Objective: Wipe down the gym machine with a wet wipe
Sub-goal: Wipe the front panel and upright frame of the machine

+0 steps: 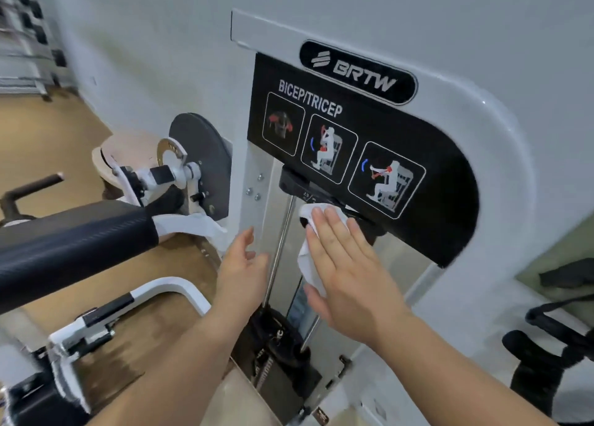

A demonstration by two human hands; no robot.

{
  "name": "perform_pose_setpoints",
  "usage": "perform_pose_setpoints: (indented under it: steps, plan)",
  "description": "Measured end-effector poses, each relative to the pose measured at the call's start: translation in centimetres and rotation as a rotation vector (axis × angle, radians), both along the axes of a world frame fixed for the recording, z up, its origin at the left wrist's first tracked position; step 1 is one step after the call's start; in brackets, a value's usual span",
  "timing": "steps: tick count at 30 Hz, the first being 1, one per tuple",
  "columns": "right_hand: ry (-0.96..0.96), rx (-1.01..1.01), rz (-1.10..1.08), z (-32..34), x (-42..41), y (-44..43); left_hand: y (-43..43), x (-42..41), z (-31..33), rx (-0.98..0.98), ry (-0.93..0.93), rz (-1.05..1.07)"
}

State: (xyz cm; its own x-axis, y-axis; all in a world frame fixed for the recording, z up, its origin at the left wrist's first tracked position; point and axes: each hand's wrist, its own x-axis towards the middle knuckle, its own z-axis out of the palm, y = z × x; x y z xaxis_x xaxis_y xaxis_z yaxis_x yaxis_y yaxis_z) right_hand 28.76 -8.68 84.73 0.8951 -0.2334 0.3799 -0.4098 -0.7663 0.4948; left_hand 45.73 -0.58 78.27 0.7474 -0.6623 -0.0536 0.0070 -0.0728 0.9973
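Note:
A white gym machine (495, 142) marked BRTW and BICEP/TRICEP fills the middle and right, with a black instruction panel (353, 142) above a clear weight-stack shield. My right hand (345, 264) lies flat, fingers together, and presses a white wet wipe (305, 264) against the shield just under the panel. The wipe shows above my fingertips and hangs down on the left of my palm. My left hand (242, 264) is open with fingers spread, holding nothing, just left of the shield by the chrome guide rod (279, 252).
A black padded arm rest (74, 242) reaches in from the left, over white frame tubes (167, 292). A dark cam disc (201, 165) sits behind it. The weight stack (276, 345) lies below my hands. Black straps (546, 348) hang at the right. The floor is tan.

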Motion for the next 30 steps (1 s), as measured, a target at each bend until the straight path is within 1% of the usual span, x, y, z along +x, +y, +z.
perform_pose_setpoints:
  steps: [3, 6, 9, 12, 16, 19, 21, 24, 25, 27, 30]
  plan:
    - [0.02, -0.011, 0.009, 1.6, 7.5, -0.9, -1.6, 6.7, -0.8, 0.116, -0.093, -0.061]
    - [0.068, -0.063, 0.02, 3.8, 14.4, -3.1, -3.8, 11.7, -0.9, 0.125, -0.162, -0.137]
    - [0.117, -0.143, -0.022, 6.2, 19.8, -5.9, -6.4, 14.8, 0.1, 0.096, -0.298, -0.222]
    - [0.149, -0.261, -0.122, 9.2, 23.6, -8.5, -8.9, 16.9, 1.4, 0.068, -0.402, -0.293]
    - [0.191, -0.435, -0.308, 13.2, 26.8, -11.4, -11.6, 18.7, 2.5, 0.036, -0.515, -0.375]
    - [0.231, -0.473, -0.347, 13.2, 28.6, -11.8, -11.8, 19.0, 1.7, 0.031, -0.548, -0.38]
    - [0.345, -0.461, -0.313, 11.5, 29.2, -11.8, -11.6, 19.2, 0.9, -0.002, -0.55, -0.394]
    - [0.59, -0.455, -0.202, 9.1, 28.8, -12.0, -11.4, 19.9, 0.3, -0.018, -0.528, -0.441]
    - [0.624, -0.457, -0.178, 9.3, 28.7, -12.1, -11.4, 20.1, 0.1, -0.022, -0.53, -0.453]
    - [0.587, -0.488, -0.185, 11.2, 28.6, -12.0, -11.4, 20.5, -0.2, -0.037, -0.549, -0.474]
    - [0.35, -0.514, -0.302, 14.6, 28.5, -12.0, -11.6, 20.7, -0.6, -0.046, -0.541, -0.512]
